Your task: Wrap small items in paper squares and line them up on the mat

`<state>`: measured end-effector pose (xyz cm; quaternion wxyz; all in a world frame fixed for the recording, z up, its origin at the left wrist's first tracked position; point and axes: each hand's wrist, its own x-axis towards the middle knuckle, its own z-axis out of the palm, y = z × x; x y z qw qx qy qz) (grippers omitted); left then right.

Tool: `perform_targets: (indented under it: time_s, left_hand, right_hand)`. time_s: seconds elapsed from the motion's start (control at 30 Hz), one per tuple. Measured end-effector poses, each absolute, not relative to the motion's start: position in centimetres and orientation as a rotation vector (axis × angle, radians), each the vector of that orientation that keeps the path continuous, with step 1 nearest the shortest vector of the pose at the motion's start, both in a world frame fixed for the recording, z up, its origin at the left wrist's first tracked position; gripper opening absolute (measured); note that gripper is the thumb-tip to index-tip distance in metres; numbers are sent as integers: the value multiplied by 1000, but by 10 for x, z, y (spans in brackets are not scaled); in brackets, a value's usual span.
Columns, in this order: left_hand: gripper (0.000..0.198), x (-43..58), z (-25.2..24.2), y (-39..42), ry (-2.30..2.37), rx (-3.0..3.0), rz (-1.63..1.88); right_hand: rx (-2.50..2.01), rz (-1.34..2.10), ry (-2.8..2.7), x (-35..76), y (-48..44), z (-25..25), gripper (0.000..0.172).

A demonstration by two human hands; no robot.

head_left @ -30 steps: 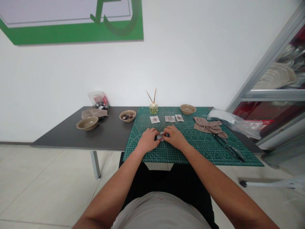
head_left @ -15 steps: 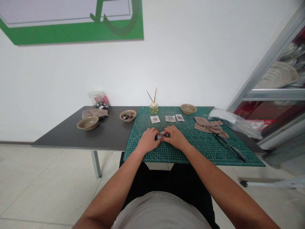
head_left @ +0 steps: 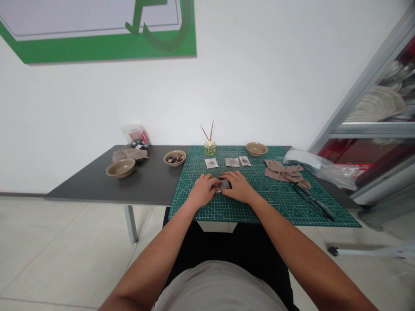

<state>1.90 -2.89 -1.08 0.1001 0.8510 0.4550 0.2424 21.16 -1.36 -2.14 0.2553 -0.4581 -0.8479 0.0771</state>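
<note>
The left hand [head_left: 203, 190] and the right hand [head_left: 239, 188] are just beside each other, in front of the torso [head_left: 217, 285], with their backs turned upward. The fingers of both hands are bent and point inward. The right thumb [head_left: 227, 192] stays apart from its fingers, on the side nearer to the torso. Behind the hands, the bare left forearm [head_left: 170, 235] and right forearm [head_left: 288, 235] come together diagonally, and both wrists [head_left: 192, 204] look almost straight.
</note>
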Motion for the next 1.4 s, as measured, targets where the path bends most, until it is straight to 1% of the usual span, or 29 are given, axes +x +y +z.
perform_targets:
  time_s: [0.17, 0.23, 0.33, 0.37, 0.43, 0.5, 0.63, 0.8, 0.97, 1.07, 1.2, 1.27, 1.4]
  left_hand:
    - [14, 19, -11, -26, 1336, 2426, 838]
    - [14, 18, -10, -27, 1348, 2335, 945]
    - [15, 17, -8, -28, 1403, 2131, 1055]
    - [14, 16, -8, -28, 1429, 2065, 1071]
    - [12, 15, -8, -28, 1471, 1968, 1088]
    - [10, 14, -8, -27, 1495, 1933, 1096]
    - [8, 14, -9, -26, 1522, 1997, 1100]
    - [26, 14, -12, -25, 1450, 1944, 1084]
    - [14, 15, -11, -24, 1506, 1899, 1032]
    - [12, 17, -8, -23, 1490, 1819, 1048]
    - [13, 23, -6, -19, 1420, 1742, 1072]
    - [12, 27, -5, -16, 1376, 1715, 1085]
    - [9, 33, -6, -16, 1334, 1637, 1148]
  right_hand:
    - [-1257, 282, -2260, 211, -16, -16, 34]
    - [-1256, 435, -2155, 212, -14, -16, 30]
    - [-1232, 659, -1930, 214, -12, -17, 16]
    - [-1231, 660, -1858, 215, -12, -17, 13]
    - [-1246, 583, -1763, 215, -12, -17, 13]
    - [-1274, 530, -1773, 215, -13, -15, 14]
    - [-1282, 471, -1849, 214, -14, -14, 10]
    - [-1258, 412, -1915, 212, -14, -15, 10]
    - [-1231, 255, -1916, 210, -18, -15, 8]
    - [-1254, 234, -1911, 205, -23, -12, 17]
    - [-1279, 184, -2094, 196, -27, -6, 40]
    - [-1230, 143, -2163, 193, -27, -6, 44]
    - [-1171, 122, -2235, 189, -27, -11, 47]
